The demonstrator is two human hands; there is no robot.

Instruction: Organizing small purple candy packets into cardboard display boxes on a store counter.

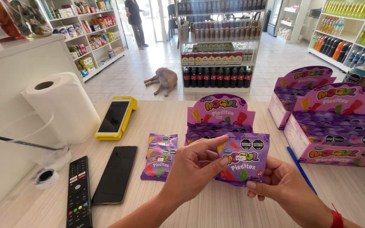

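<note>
A small purple candy bag point(245, 157) is held over the wooden counter point(216, 211). My right hand point(283, 185) grips its lower right edge from below. My left hand point(195, 166) presses thumb and forefinger on a small white sticker on the bag's front. Two more purple candy bags point(160, 156) lie flat on the counter left of my hands. Just behind the held bag stands an open purple display box point(220, 114) with several bags inside.
Two larger purple display boxes point(330, 122) sit at the right, with a blue pen point(298, 166) beside them. A black phone point(115, 174), remote control point(78, 194), yellow payment terminal point(115, 118) and paper towel roll point(62, 105) are at the left. A dog point(163, 80) lies on the tiled floor; a person point(135, 21) stands near the shelves.
</note>
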